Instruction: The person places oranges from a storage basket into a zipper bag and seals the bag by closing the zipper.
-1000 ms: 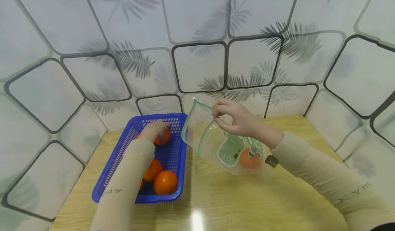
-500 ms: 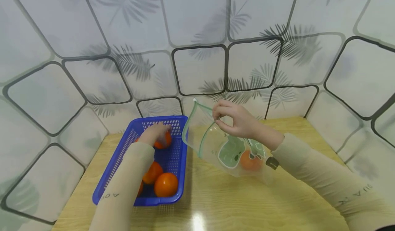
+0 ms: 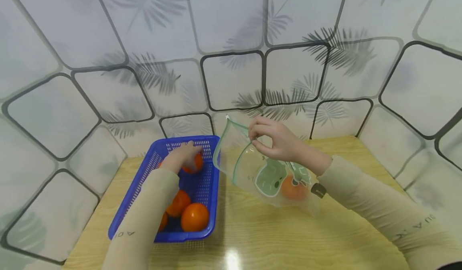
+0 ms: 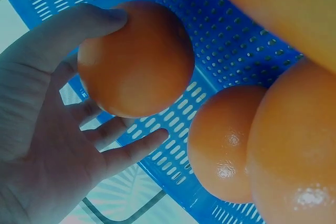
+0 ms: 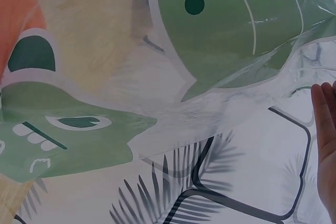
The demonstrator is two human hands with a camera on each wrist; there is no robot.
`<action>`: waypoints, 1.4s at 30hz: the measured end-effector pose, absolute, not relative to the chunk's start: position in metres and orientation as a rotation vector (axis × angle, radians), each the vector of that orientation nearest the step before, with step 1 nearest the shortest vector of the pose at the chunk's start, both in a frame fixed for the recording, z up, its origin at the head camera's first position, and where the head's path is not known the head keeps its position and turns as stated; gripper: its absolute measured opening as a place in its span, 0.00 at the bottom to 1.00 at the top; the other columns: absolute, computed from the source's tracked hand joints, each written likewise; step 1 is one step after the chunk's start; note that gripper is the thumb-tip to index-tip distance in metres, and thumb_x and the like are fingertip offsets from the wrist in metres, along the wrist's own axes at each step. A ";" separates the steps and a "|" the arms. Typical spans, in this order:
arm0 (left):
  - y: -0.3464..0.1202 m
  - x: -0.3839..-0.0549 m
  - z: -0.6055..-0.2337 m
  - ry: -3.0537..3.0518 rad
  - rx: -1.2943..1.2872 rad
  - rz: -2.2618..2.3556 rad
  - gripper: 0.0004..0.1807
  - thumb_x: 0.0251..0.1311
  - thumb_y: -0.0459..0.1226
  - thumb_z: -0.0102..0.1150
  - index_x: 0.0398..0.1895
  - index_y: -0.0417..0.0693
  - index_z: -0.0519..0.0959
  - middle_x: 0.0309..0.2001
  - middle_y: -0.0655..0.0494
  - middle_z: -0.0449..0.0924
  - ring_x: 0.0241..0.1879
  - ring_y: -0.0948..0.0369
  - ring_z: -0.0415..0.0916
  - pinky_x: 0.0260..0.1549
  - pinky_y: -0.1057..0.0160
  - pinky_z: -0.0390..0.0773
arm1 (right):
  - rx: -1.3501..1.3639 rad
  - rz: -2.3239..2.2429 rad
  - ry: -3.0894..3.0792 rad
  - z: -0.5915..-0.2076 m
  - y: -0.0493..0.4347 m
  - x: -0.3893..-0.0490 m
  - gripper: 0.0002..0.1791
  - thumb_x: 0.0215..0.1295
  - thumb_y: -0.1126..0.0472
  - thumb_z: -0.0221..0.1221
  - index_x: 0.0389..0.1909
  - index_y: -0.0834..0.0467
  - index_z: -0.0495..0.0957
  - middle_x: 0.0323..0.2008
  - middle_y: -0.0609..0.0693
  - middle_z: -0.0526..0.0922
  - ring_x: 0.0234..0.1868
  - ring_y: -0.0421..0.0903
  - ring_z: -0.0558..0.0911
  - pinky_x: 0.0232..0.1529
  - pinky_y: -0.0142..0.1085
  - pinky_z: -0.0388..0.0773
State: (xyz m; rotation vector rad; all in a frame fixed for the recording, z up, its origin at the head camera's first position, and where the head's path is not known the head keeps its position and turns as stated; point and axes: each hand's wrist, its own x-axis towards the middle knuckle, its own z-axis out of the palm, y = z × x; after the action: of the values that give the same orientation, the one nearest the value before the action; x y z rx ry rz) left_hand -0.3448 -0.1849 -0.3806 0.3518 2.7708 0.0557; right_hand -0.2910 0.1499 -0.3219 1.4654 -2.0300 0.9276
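My left hand (image 3: 183, 154) is down in the blue basket (image 3: 215, 193), gripping an orange (image 4: 136, 61) near its far end. The left wrist view shows the thumb over the fruit and fingers round its far side, the lowest finger reaching out past it. With thumb and fingertips, my right hand (image 3: 276, 139) pinches the top edge of a clear zip bag (image 3: 249, 171). The bag's green-rimmed mouth gapes toward the basket. One orange (image 3: 293, 187) lies in its lower end, behind green cartoon prints (image 5: 236, 30).
Several more oranges (image 3: 195, 217) sit in the near part of the basket, partly behind the left sleeve (image 3: 135, 222). Both basket and bag are on a wooden table (image 3: 274, 238). A patterned wall (image 3: 232, 81) rises behind and at both sides.
My left hand and the orange it grips have shifted slightly to the right within the basket. The right hand and the bag stay nearly where they were.
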 end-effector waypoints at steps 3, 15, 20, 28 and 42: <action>-0.186 -0.346 -0.378 2.775 0.360 0.061 0.44 0.57 0.34 0.74 0.79 0.55 0.69 0.82 0.33 0.55 0.81 0.31 0.49 0.72 0.26 0.63 | 1.467 0.929 -2.025 -0.321 0.148 -0.293 0.08 0.64 0.74 0.63 0.35 0.58 0.80 0.41 0.51 0.81 0.42 0.44 0.82 0.44 0.38 0.87; -0.194 -0.358 -0.377 2.824 0.459 0.056 0.41 0.54 0.35 0.74 0.75 0.55 0.72 0.77 0.34 0.61 0.76 0.31 0.58 0.67 0.26 0.71 | 1.453 0.898 -2.035 -0.319 0.144 -0.299 0.07 0.65 0.73 0.64 0.35 0.58 0.80 0.42 0.52 0.82 0.43 0.45 0.83 0.45 0.38 0.88; -0.199 -0.363 -0.377 2.830 0.464 0.065 0.45 0.56 0.36 0.74 0.80 0.54 0.67 0.78 0.34 0.60 0.77 0.32 0.56 0.68 0.27 0.70 | 1.440 0.894 -2.043 -0.319 0.142 -0.301 0.07 0.65 0.73 0.64 0.35 0.58 0.80 0.42 0.52 0.82 0.43 0.45 0.83 0.45 0.39 0.88; -0.204 -0.366 -0.376 2.870 0.550 0.057 0.43 0.56 0.36 0.76 0.77 0.53 0.70 0.73 0.37 0.65 0.72 0.36 0.63 0.66 0.31 0.75 | 1.427 0.896 -2.057 -0.319 0.139 -0.304 0.06 0.65 0.73 0.64 0.35 0.58 0.80 0.42 0.52 0.82 0.43 0.45 0.83 0.46 0.38 0.88; -0.217 -0.372 -0.381 2.926 0.684 0.066 0.45 0.54 0.37 0.78 0.78 0.50 0.70 0.71 0.37 0.67 0.68 0.38 0.66 0.63 0.32 0.78 | 1.403 0.872 -2.074 -0.324 0.134 -0.307 0.07 0.65 0.73 0.64 0.36 0.58 0.79 0.43 0.52 0.82 0.43 0.45 0.83 0.45 0.40 0.88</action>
State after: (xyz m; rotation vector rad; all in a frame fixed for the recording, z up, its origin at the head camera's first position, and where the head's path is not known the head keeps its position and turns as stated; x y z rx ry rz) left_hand -0.3715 -0.2172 -0.3808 0.6837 2.9258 0.0658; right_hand -0.3066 0.1344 -0.3238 1.4025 -2.0736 0.8717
